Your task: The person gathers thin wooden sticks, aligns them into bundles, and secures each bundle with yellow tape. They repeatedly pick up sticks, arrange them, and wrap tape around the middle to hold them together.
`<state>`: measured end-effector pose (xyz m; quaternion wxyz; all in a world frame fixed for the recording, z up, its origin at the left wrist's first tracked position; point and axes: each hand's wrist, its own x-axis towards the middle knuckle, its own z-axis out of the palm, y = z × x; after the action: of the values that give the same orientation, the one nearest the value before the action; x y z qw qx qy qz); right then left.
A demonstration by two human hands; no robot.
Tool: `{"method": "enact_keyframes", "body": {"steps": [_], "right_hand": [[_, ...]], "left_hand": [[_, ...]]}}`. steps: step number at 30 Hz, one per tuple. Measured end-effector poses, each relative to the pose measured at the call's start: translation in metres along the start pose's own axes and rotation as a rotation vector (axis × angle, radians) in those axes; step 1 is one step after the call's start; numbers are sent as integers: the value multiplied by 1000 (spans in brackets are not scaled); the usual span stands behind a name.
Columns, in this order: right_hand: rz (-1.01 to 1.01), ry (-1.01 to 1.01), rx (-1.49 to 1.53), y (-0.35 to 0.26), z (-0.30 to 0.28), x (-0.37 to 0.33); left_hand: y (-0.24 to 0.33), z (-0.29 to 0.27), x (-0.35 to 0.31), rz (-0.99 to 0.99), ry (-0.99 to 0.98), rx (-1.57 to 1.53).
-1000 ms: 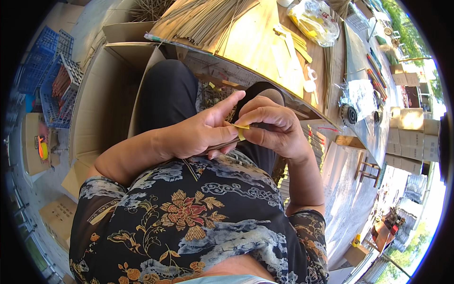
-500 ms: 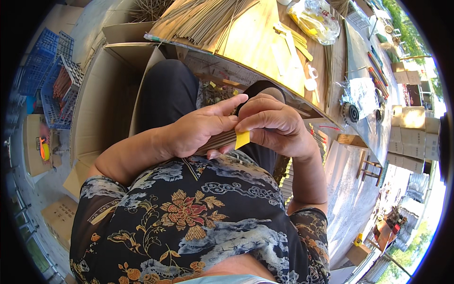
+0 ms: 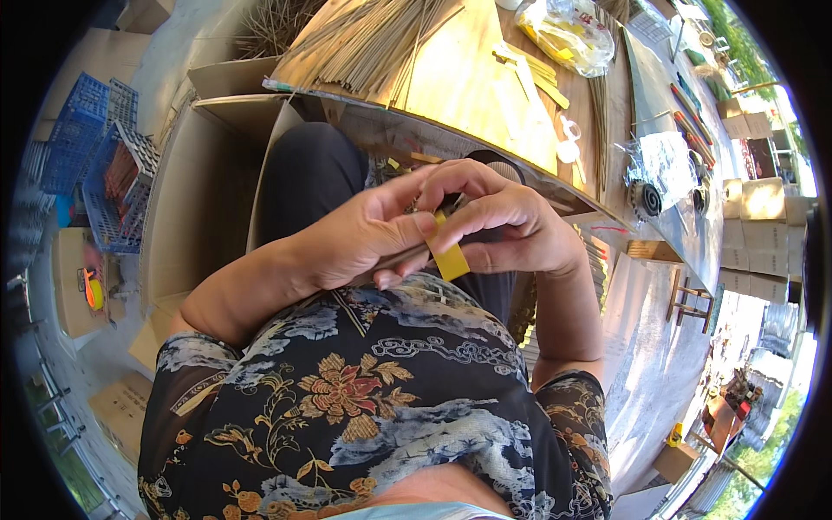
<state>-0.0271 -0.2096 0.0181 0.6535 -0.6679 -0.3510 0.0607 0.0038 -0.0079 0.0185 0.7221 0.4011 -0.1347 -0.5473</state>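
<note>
In front of my belly, both hands meet around a small bundle of thin brown sticks (image 3: pixel 404 256). My left hand (image 3: pixel 368 232) is closed around the bundle, and most of it is hidden by fingers. A yellow paper strip (image 3: pixel 451 260) lies across the sticks' end, its loose part hanging down. My right hand (image 3: pixel 511 227) has its fingers curled over the strip, which runs between its fingers and thumb. The left thumb presses near the strip's upper part.
A wooden table (image 3: pixel 485 78) ahead bears a pile of thin sticks (image 3: pixel 364 48), yellow paper strips (image 3: pixel 546 85) and a plastic bag (image 3: pixel 568 35). An open cardboard box (image 3: pixel 204 186) stands at my left, with blue crates (image 3: pixel 78 130) beyond. A small wooden stool (image 3: pixel 691 299) is at right.
The right fingers have shifted up and over the bundle's end, and more of the yellow strip shows, now lying across the sticks. The left hand still holds the bundle.
</note>
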Motion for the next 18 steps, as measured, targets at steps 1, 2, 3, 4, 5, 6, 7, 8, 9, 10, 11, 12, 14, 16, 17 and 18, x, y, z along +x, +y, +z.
{"method": "enact_keyframes", "body": {"steps": [1,2,3,4,5,6,7,8,9,10,11,12,14,16,17,18], "right_hand": [[0,83,44,-6,3,0],[32,196,96,-5,6,-2],[55,314,152,-5,8,-3],[76,431,209,-6,11,-6],[131,512,242,-8,11,-9],[219,562,160,-9,18,-7],[296,574,109,-11,27,-5],[293,584,120,-8,36,-2],[293,596,129,-4,43,1],[293,595,153,-1,47,3],[294,593,177,2,50,5],[140,589,255,-1,54,12],[112,528,207,-2,53,11],[78,491,116,0,51,10],[56,484,101,-1,50,9],[35,476,85,-3,49,9]], "left_hand": [[4,3,-3,44,82,17],[6,5,-5,89,164,34],[8,4,-7,140,175,127],[8,1,-9,190,186,221],[9,0,-11,241,196,314],[10,0,-14,262,245,398],[10,1,-14,295,252,436],[10,2,-13,327,258,474],[9,4,-12,359,261,510],[11,12,-12,362,281,487],[10,11,-11,376,273,519],[9,9,-11,391,268,552],[9,8,-10,431,246,554],[8,7,-9,484,209,598],[7,7,-8,510,190,620],[8,6,-9,513,163,620]]}}
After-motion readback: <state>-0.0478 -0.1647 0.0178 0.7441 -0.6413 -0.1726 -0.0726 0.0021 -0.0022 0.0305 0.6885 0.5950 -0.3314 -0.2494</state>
